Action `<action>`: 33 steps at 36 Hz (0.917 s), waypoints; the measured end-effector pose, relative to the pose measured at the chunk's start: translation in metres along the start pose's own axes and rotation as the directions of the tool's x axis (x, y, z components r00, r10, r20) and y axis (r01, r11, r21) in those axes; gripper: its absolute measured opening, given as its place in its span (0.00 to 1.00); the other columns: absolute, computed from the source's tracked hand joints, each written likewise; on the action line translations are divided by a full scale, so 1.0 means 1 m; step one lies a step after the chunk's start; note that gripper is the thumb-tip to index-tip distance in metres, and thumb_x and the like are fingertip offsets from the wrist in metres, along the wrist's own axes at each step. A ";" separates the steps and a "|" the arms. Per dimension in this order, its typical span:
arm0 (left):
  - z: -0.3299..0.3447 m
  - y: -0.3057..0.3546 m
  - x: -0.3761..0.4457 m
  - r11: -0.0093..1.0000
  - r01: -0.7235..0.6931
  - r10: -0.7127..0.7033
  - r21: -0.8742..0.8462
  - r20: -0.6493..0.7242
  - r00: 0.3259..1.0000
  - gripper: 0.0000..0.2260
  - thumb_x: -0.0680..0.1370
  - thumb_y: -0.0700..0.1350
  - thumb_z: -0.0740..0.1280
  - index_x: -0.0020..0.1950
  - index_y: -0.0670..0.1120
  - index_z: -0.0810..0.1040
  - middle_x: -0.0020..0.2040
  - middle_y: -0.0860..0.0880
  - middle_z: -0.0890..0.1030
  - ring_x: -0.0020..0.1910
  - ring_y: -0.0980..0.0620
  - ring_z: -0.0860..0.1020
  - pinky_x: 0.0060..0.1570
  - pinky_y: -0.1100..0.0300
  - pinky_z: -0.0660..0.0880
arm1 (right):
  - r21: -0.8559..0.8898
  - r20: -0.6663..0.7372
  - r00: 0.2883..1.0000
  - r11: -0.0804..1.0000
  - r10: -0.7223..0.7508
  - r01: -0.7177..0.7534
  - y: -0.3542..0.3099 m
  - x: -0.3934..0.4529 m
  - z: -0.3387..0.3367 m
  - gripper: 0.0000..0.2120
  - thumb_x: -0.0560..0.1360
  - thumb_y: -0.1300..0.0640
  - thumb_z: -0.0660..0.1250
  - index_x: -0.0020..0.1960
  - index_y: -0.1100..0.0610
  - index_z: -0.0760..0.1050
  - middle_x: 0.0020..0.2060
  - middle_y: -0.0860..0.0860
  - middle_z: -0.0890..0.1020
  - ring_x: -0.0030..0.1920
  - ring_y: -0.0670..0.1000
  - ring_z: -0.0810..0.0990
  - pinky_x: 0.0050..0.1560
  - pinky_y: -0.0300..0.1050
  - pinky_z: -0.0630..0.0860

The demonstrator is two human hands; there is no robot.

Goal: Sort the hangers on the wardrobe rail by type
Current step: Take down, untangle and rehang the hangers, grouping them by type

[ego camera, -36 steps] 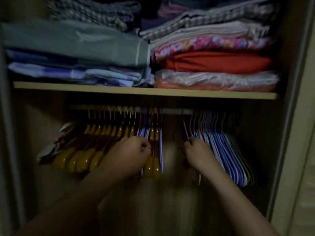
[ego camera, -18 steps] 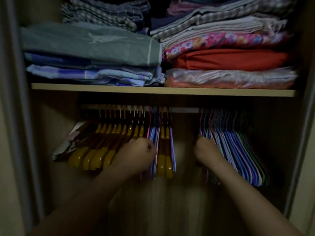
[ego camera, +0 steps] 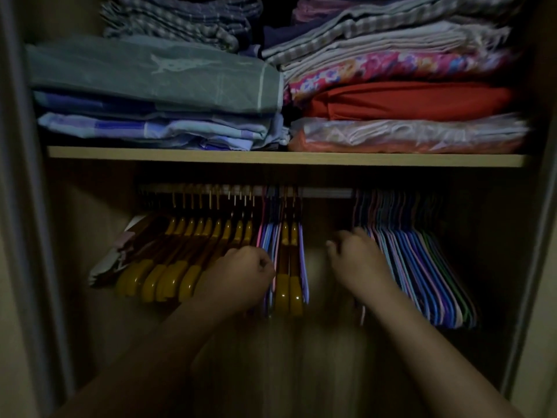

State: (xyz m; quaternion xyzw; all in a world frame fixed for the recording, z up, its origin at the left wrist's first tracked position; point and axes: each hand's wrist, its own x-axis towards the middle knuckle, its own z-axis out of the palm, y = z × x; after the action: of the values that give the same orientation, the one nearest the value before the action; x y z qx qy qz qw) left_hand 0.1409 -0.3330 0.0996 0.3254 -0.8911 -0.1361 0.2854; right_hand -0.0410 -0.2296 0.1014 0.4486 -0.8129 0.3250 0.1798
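Note:
Several brown wooden hangers (ego camera: 180, 267) hang at the left of the rail (ego camera: 328, 193). Beside them is a small mixed cluster: a few thin coloured hangers (ego camera: 268, 236), then two wooden hangers (ego camera: 289, 285) with one thin hanger to their right. My left hand (ego camera: 241, 276) is a fist gripping the thin coloured hangers in that cluster. A large bunch of thin coloured hangers (ego camera: 422, 267) fills the right. My right hand (ego camera: 358, 260) is at that bunch's left edge with fingers curled round a thin hanger, whose pink end shows below my wrist. The hand is blurred.
A wooden shelf (ego camera: 286, 156) just above the rail carries stacks of folded fabric (ego camera: 156, 86). A folded patterned cloth (ego camera: 120, 248) hangs at the far left. Wardrobe side walls close in on both sides. A bare stretch of rail separates the cluster and the right bunch.
The view has shifted slightly. My right hand stays at the left edge of the right bunch, pressed a little closer into it. My left hand keeps its grip in the same place.

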 end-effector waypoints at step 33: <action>0.003 -0.018 -0.012 0.988 0.011 -0.008 -0.152 0.018 1.000 0.06 0.83 0.47 0.60 0.53 0.53 0.77 0.47 0.56 0.79 0.43 0.60 0.80 0.34 0.68 0.76 | 0.140 -0.380 0.925 0.989 0.003 0.054 -0.007 -0.026 0.035 0.15 0.79 0.62 0.62 0.65 0.56 0.71 0.49 0.49 0.77 0.45 0.47 0.76 0.44 0.45 0.78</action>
State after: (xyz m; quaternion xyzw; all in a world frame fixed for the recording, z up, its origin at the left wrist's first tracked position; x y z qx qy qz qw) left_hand 0.1555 -0.3383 0.0846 0.3059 -0.8791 -0.2077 0.3007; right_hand -0.0211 -0.2411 0.0636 0.3999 -0.7305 0.4626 0.3040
